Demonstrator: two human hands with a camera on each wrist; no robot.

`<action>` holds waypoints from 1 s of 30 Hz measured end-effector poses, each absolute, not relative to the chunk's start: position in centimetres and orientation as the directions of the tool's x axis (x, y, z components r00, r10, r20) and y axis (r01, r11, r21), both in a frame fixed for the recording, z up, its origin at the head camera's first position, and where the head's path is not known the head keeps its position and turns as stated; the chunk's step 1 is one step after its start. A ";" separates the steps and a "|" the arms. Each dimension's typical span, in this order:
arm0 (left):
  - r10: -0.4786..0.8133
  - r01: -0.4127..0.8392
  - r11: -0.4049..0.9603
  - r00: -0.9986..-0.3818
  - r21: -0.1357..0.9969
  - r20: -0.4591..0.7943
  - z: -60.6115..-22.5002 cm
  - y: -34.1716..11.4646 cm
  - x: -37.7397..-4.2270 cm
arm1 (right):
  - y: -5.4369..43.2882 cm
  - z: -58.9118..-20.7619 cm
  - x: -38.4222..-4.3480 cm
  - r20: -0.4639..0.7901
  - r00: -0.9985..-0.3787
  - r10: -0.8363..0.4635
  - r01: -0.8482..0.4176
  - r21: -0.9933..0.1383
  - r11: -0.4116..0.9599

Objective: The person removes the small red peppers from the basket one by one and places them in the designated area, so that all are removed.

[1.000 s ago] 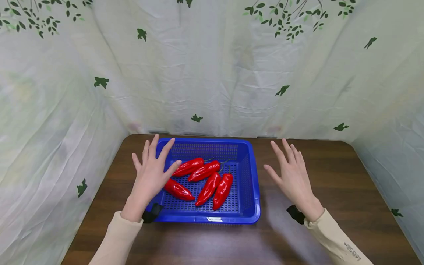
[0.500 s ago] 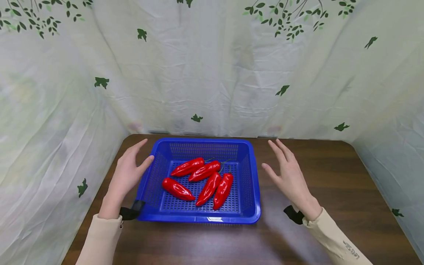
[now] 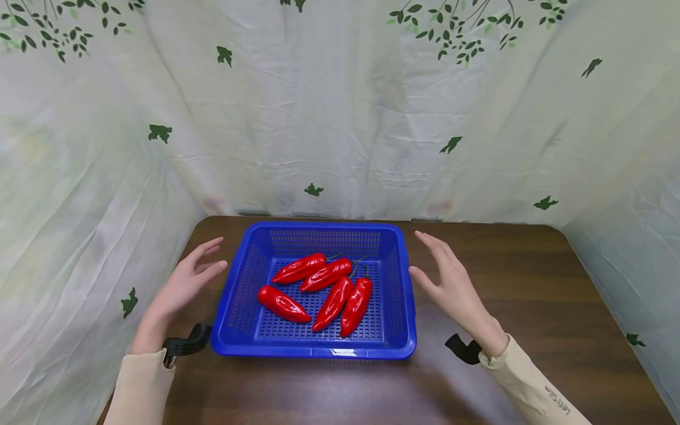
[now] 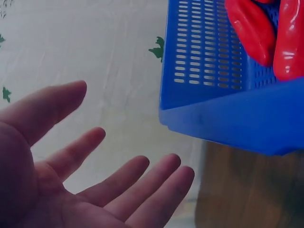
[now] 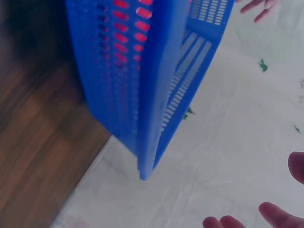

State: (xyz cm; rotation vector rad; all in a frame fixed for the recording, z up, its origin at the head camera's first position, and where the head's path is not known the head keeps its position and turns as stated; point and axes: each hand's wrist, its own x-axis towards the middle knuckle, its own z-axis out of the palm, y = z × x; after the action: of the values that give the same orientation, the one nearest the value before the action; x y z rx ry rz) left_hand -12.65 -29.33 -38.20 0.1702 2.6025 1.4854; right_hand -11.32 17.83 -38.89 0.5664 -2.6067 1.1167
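A blue plastic basket [image 3: 319, 352] with slotted walls stands on the table in the head view. Several glossy red chili peppers [image 3: 284, 304] lie on its floor, some with thin green stems. To the left of the basket hovers my left hand [image 3: 180, 283], fingers loosely extended, holding nothing. My right hand [image 3: 451, 289] is just off the basket's right side, fingers relaxed and thumb apart, holding nothing either. In the left wrist view the spread fingers [image 4: 137, 185] are apart from the basket corner [image 4: 204, 118]. The right wrist view shows only some fingertips [image 5: 273, 213] near the lower right.
The dark wooden table [image 3: 542, 307] extends on both sides of the basket and in front of it. A pale curtain [image 3: 350, 118] with printed leaves hangs close behind the table and along both sides. A dark band [image 3: 188, 342] sits on each wrist.
My left hand has moved from over the basket's left part out to its left side and turned palm inward. My right hand has shifted slightly left, closer to the basket. The peppers stay put.
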 end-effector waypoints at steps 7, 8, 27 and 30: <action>0.247 -0.018 0.367 -0.962 0.930 -0.116 -39.4 -30.3 -13.3 | 16.9 -38.5 -11.1 0.331 -0.906 -0.263 -0.423 -0.710 0.564; 0.259 -0.026 0.360 -0.957 0.932 -0.127 -39.6 -30.5 -13.4 | 16.8 -38.4 -11.1 0.331 -0.905 -0.267 -0.425 -0.720 0.549; 0.465 -0.213 0.261 -0.827 0.941 -0.317 -43.1 -31.5 -15.0 | 15.0 -38.0 -11.2 0.093 -0.947 -0.309 -0.183 -0.943 0.277; 0.499 -0.258 0.248 -0.792 0.934 -0.351 -43.4 -31.5 -15.1 | 14.7 -38.1 -11.3 0.030 -0.945 -0.326 -0.119 -0.959 0.256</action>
State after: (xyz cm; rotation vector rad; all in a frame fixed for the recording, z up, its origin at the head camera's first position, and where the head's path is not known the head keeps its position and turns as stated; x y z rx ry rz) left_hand -15.12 -31.48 -43.38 0.2192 1.9161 1.6038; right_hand -11.28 14.72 -38.06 0.4702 -2.6222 1.9750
